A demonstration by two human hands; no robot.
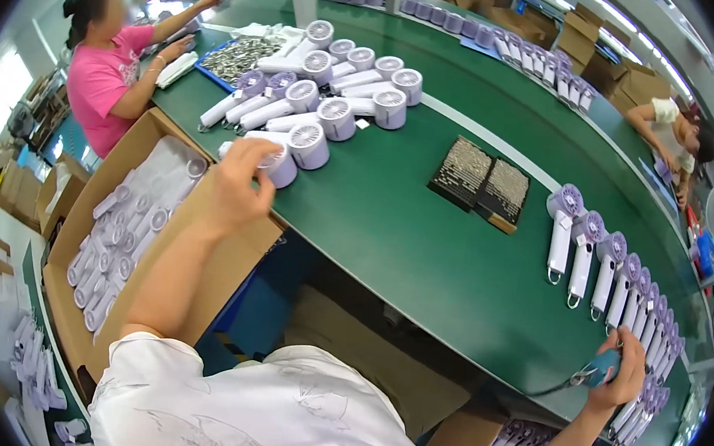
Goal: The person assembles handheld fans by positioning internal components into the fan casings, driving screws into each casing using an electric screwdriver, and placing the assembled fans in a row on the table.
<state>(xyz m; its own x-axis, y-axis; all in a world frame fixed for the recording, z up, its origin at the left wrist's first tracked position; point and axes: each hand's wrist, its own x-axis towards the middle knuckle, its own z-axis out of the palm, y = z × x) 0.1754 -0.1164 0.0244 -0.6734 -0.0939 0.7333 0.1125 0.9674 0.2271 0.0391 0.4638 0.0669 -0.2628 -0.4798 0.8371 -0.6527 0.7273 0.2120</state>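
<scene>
1. Green table [425, 230] curves across the frame, with a cardboard box [137, 146] of wrapped fans at lower left.
2. Left hand [239, 179], left of centre: fingers [254, 151] curled around a white handheld fan [281, 162] at the near edge of the fan pile [327, 91].
3. Right hand [620, 369], lower right: fingers closed on a teal tool [601, 367], just beside the row of fans [618, 274].

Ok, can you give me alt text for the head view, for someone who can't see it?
The person's left hand grips a handheld fan at the edge of a pile of fans on a green table, while the right hand holds a teal tool beside a row of fans. A cardboard box of fans sits at left.
</scene>
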